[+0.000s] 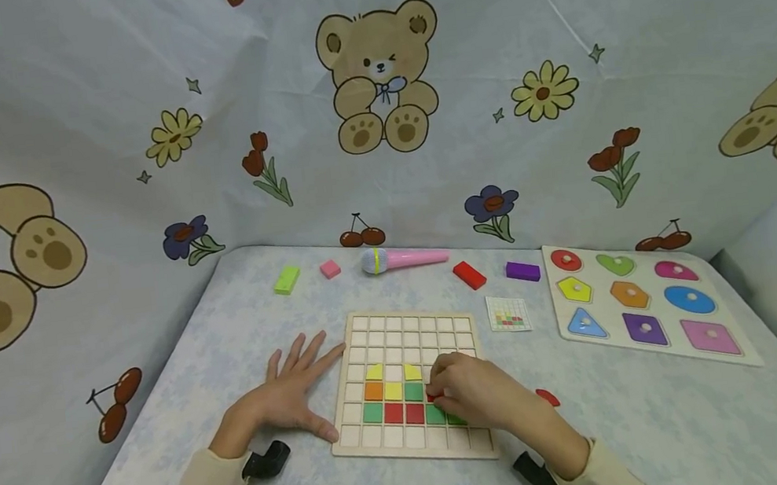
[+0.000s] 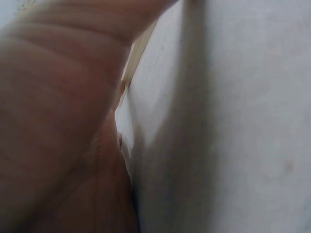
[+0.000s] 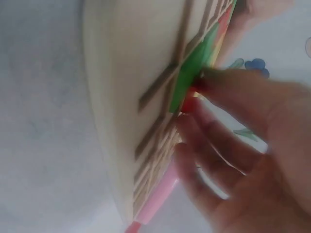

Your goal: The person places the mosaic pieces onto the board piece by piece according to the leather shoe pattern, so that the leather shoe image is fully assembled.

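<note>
A wooden grid board (image 1: 408, 327) lies on the table with yellow, orange, green and red tiles in its lower rows. My left hand (image 1: 295, 390) lies flat beside the board's left edge, fingers spread, thumb against the frame. My right hand (image 1: 471, 392) is over the board's lower right part, its fingers curled round a small red tile (image 1: 435, 397) that it presses among the green tiles (image 3: 192, 73). In the right wrist view the red tile (image 3: 193, 94) shows between the fingertips. The left wrist view shows only my palm (image 2: 58, 121) on the cloth.
A red piece (image 1: 548, 397) lies right of my right hand. A pattern card (image 1: 508, 314) and a shape puzzle board (image 1: 639, 299) lie to the right. Behind the grid lie a pink toy microphone (image 1: 400, 258) and green (image 1: 287, 280), pink (image 1: 330, 269), red (image 1: 469, 274) and purple (image 1: 523, 271) blocks.
</note>
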The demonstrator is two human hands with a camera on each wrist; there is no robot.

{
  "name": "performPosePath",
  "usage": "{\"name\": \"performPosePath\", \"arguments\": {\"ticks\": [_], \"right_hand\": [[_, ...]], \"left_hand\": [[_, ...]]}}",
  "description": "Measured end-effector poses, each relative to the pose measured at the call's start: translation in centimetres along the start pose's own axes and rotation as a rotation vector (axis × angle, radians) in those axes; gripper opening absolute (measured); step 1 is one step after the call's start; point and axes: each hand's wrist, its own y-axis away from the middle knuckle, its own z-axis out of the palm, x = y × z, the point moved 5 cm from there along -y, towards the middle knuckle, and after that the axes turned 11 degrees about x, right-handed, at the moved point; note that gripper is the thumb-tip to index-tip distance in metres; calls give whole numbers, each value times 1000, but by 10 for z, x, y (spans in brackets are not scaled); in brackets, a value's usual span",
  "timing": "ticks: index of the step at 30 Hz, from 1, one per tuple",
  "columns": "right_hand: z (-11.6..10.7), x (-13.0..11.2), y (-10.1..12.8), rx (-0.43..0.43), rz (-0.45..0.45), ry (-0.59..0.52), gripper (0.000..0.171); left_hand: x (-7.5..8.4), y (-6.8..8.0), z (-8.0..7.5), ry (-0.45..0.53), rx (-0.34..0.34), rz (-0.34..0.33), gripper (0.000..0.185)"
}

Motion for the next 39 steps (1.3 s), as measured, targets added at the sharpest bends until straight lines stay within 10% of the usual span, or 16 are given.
{"name": "performPosePath", "arguments": {"ticks": [20, 35, 39], "right_hand": [[-3, -3, 34, -60, 25, 36, 46], [-40, 74, 96, -3, 416, 21, 39], [-42, 90, 109, -15, 392, -2, 39]], "left_hand": [[2, 0, -1, -4, 3, -3, 132], [5, 1, 0, 8, 1, 7, 131], [3, 1, 0, 8, 7, 7, 131]]}}
